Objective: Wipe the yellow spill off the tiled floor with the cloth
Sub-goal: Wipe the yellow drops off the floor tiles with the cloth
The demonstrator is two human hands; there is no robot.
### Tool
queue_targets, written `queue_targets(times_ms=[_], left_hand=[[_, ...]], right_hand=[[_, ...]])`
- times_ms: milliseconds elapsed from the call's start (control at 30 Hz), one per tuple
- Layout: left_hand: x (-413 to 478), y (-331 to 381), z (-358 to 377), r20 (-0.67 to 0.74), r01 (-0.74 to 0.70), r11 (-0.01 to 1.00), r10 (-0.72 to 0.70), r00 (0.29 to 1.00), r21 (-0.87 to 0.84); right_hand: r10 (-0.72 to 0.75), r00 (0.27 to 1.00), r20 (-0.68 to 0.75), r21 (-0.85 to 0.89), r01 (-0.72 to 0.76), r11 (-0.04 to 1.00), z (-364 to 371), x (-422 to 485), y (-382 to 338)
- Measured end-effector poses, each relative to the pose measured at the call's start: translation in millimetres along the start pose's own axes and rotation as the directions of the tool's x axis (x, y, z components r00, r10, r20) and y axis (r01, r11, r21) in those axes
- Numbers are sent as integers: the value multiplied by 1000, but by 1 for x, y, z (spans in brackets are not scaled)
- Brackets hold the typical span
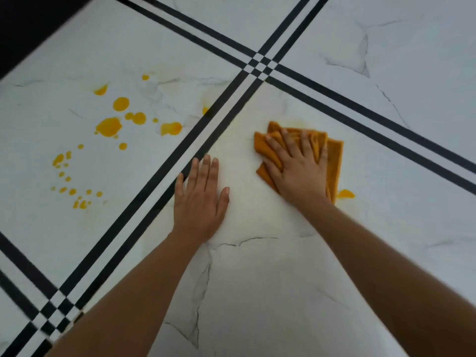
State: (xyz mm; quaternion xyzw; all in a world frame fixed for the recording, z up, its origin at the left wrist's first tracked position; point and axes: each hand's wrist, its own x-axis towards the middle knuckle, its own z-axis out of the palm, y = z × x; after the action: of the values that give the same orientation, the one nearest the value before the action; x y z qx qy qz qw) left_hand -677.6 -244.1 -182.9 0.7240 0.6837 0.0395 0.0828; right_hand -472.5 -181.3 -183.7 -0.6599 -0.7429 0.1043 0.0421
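My right hand (298,166) lies flat, fingers spread, pressing a folded orange cloth (334,155) onto the white marble-look tiled floor (257,279). One yellow blob (346,194) shows just right of the cloth's near corner. My left hand (201,199) rests palm-down on the bare tile to the cloth's left, holding nothing. On the tile to the left, beyond the black stripes, lie several yellow spill drops, the largest (108,127) with others around it (171,128), and a trail of small dots (72,191). A small yellow spot (205,110) touches the stripe. Faint yellowish smears surround the cloth.
Double black stripes (164,173) run diagonally between tiles and cross another pair at a checkered junction (260,64); a second junction (55,311) is at bottom left. A dark edge (28,27) fills the top-left corner.
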Motion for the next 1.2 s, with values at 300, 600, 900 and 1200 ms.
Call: queue_targets(times_ms=[300,600,900,1200], left_hand=[[-9,65,11,79,-275,960,270,960,62],[-17,88,17,59,-114,993,111,992,35],[-9,144,-9,32,-60,998,60,998,15],[39,212,9,28,-202,977,204,979,-62]], right_hand=[[217,976,-10,24,-216,976,-11,-44,55],[85,991,99,37,-89,995,-19,-40,60],[45,994,104,285,-73,956,-57,-73,111],[189,979,78,271,-203,941,-67,-66,142]])
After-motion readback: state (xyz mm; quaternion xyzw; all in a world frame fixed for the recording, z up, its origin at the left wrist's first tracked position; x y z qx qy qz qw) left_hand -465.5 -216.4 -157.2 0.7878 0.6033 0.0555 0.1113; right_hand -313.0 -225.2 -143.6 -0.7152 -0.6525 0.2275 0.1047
